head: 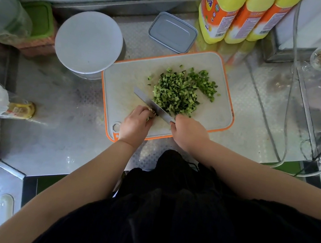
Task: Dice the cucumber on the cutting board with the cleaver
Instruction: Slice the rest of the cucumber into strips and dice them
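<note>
Right hand [189,134] grips the cleaver [153,105], blade running diagonally across the cutting board [217,116]; left hand [136,123] fingers curl onto a cucumber stub [152,112] beside the diced pile [180,91].

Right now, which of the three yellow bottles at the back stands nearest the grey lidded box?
The leftmost yellow bottle, right beside the grey box. The middle bottle and the right bottle stand farther off behind it.
</note>
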